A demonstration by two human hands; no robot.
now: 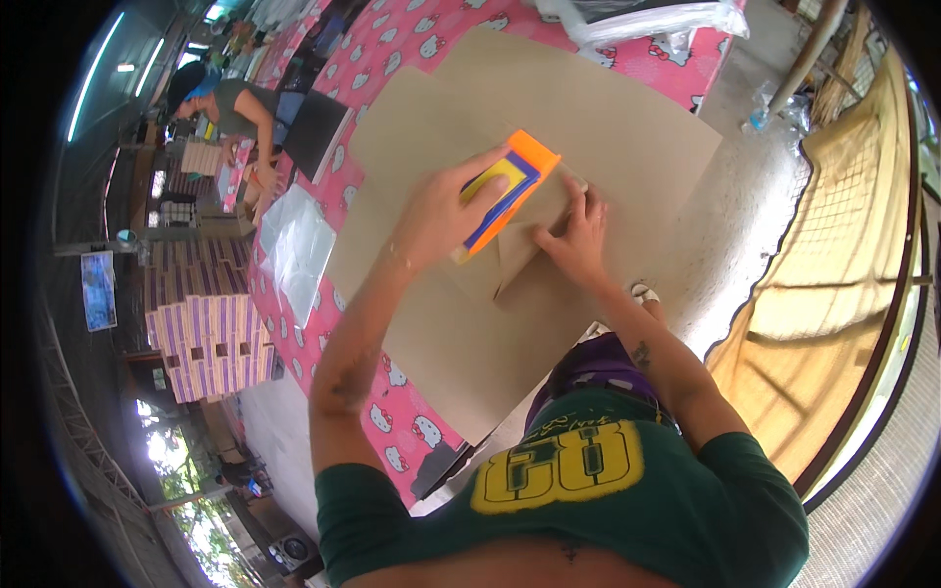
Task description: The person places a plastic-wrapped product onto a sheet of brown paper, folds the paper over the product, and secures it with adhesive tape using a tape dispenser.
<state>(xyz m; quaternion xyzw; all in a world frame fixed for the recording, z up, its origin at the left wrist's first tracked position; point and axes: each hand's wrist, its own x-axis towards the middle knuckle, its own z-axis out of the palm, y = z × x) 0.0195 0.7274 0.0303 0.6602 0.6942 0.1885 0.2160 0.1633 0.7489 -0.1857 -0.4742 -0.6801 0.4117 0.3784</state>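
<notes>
My left hand (446,216) is closed around a small box (534,152) coloured orange, yellow and blue, with the thumb across its upper face. The box is tilted and held over a large brown cardboard sheet (470,88) lying on the table. Just to the right, my right hand (580,240) grips a smaller brown cardboard piece (515,257) with its thumb and fingers. That piece looks folded, and the left-hand box partly covers it. The undersides of both held things are hidden.
A pink patterned cloth (377,416) covers the table under the sheet. Clear plastic wrap (294,250) lies at the left edge, more plastic (652,20) at the far edge. Stacked cartons (211,323) stand left. Another person (240,113) leans over at the far left.
</notes>
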